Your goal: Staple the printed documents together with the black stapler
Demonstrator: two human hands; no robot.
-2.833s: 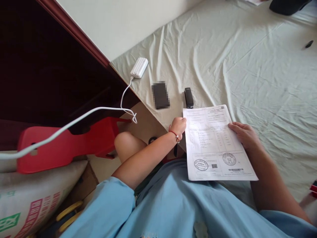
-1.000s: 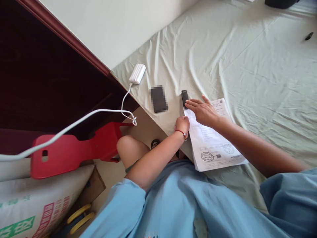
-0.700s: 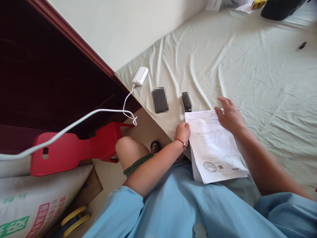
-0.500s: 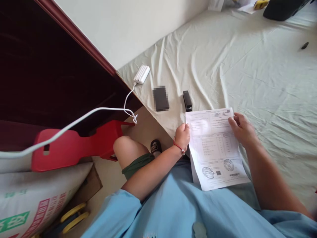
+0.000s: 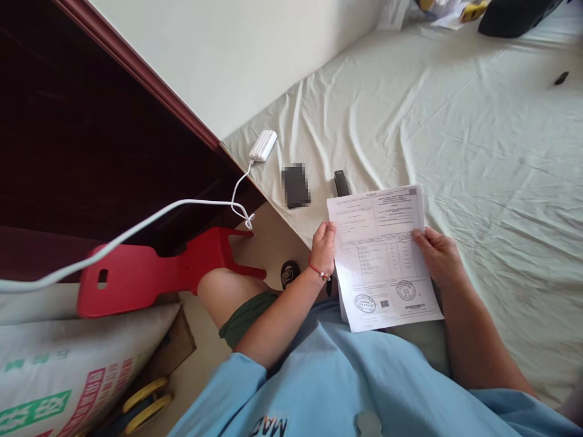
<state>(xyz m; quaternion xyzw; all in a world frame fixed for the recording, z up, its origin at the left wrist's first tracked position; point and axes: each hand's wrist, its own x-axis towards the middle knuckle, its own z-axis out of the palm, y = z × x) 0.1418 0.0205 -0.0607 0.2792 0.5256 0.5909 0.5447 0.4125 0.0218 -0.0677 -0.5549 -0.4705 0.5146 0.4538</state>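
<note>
The pale green wrinkled bed sheet (image 5: 455, 121) is the work surface; it covers most of the view and its creases make an uneven support. Keep the sheets raised rather than pressed into the cloth.

The white printed paper form with two round stamps (image 5: 382, 255) is held over the near edge of the bed, above the person's lap. A second sheet edge shows beneath its lower left corner, so this is judged to be a stack; square all edges before any fastening.

The left hand (image 5: 322, 243) pinches the left margin at mid-height, thumb on the front. The right hand (image 5: 435, 255) grips the right margin, thumb on top and fingers beneath. Both hands are closed on the paper. Keep the grip light and even so the sheets stay flat and the lower one does not slide out.

The small black stapler (image 5: 340, 182) lies on the sheet just beyond the form's top left corner, partly covered by it. A dark blurred rectangle (image 5: 296, 186) lies to its left, and a white ribbed power bank (image 5: 263, 145) with a white cable (image 5: 182, 206) lies further left.
</note>
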